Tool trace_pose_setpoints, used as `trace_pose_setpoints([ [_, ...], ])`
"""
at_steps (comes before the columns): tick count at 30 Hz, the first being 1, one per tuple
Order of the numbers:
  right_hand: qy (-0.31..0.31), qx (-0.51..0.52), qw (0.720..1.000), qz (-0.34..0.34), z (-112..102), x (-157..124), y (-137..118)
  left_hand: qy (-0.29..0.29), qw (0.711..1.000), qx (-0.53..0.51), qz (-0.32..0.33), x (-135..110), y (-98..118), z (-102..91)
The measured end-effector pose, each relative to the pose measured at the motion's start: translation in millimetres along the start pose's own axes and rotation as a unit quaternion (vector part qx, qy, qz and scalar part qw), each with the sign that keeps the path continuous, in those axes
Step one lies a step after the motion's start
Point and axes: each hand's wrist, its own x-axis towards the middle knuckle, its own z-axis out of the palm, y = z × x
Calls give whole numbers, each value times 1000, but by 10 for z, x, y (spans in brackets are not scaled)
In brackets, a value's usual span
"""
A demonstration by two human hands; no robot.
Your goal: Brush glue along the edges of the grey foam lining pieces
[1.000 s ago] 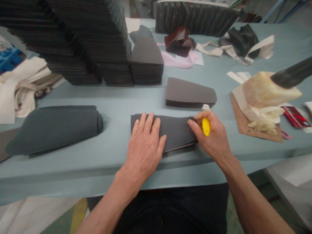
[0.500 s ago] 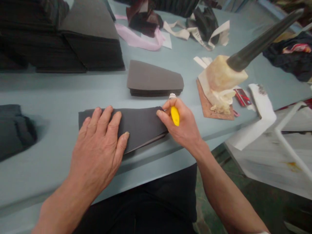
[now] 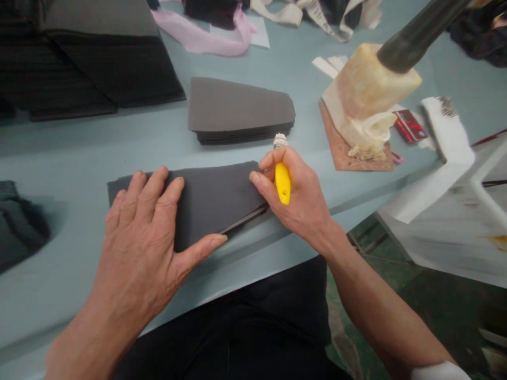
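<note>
A thin stack of dark grey wedge-shaped fabric pieces (image 3: 216,198) lies near the front edge of the pale blue table (image 3: 79,153). My left hand (image 3: 142,237) lies flat on its left part, fingers spread, thumb along the front edge. My right hand (image 3: 295,195) is closed round a yellow-handled tool (image 3: 282,182) with a whitish wrapped top. Its fingertips touch the stack's narrow right end.
A second grey wedge stack (image 3: 237,111) lies just beyond. Tall dark stacks (image 3: 87,58) stand at the back left. A yellowish block with a dark handle (image 3: 372,89) sits on a brown board at right. A red item (image 3: 410,126), a white object (image 3: 447,137) and fabric scraps (image 3: 206,31) lie around.
The view has swung right and down. My left hand has slid back along the stack and its thumb has spread out. My right hand stays at the narrow end with the tool.
</note>
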Motion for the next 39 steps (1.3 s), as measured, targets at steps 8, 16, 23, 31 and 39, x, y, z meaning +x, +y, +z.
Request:
trace_pose_setpoints([
  [8, -5, -5, 1000, 2, -17, -29, 3, 45, 997, 45, 41, 20, 77, -17],
  [16, -16, -31, 999, 1, -34, -38, 2, 57, 994, 67, 57, 23, 109, -9],
  [23, -24, -65, 997, 16, -42, -54, 2, 41, 997, 51, 36, 17, 78, -2],
  [31, -48, -64, 997, 17, -74, -50, -10, 38, 997, 60, 40, 52, 82, -19],
  [39, -47, -47, 998, 22, -81, -97, 46, 36, 997, 65, 33, 60, 106, -19],
])
